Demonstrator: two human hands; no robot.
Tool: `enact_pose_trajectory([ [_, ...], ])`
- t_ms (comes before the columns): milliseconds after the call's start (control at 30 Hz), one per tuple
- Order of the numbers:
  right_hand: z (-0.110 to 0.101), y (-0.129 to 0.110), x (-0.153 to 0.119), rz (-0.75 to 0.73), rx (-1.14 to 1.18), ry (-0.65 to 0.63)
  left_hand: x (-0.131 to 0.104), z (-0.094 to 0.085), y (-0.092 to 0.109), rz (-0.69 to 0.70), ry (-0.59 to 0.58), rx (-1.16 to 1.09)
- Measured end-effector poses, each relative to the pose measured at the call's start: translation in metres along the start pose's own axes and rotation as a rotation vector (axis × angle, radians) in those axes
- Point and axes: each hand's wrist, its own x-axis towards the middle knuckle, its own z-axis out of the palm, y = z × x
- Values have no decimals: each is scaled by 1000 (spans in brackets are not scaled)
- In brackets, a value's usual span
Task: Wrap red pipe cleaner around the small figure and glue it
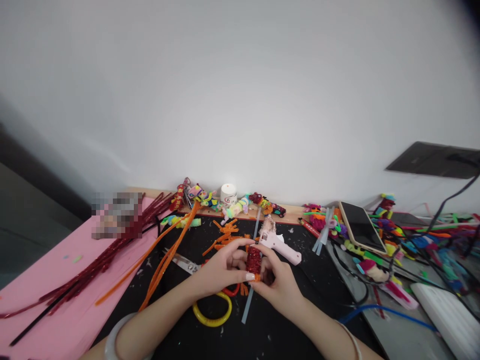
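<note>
Between my two hands is a glittery red pipe-cleaner coil (254, 261) with an orange band at its lower end. My left hand (230, 265) pinches it from the left, thumb low and fingers at the top. From the right, my right hand (279, 280) closes on the same coil with thumb and fingers. Just behind it lies a pale pink glue gun (281, 247). Yellow-handled scissors (212, 310) rest under my left wrist. Short cut orange pipe cleaners (225, 235) are scattered beyond my left hand. A translucent glue stick (248, 305) lies below the coil.
Long red pipe cleaners (108, 255) and orange pipe cleaners (172, 250) lie at the left, partly over a pink sheet (33, 300). Several small pipe-cleaner figures and a white paper cup (228, 194) line the wall. At right are a phone (362, 227), a keyboard (450, 320) and cables.
</note>
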Motion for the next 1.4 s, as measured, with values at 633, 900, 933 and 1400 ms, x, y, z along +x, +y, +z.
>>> enact_pose_trajectory([
  [633, -1, 2, 0, 40, 30, 64, -2, 1, 7, 155, 312, 186],
  [900, -1, 2, 0, 55, 25, 68, -2, -3, 16, 264, 636, 502],
  [933, -1, 2, 0, 54, 22, 69, -2, -4, 16, 272, 643, 517],
  [1400, -1, 2, 1, 48, 17, 57, 6, -16, 19, 233, 674, 39],
])
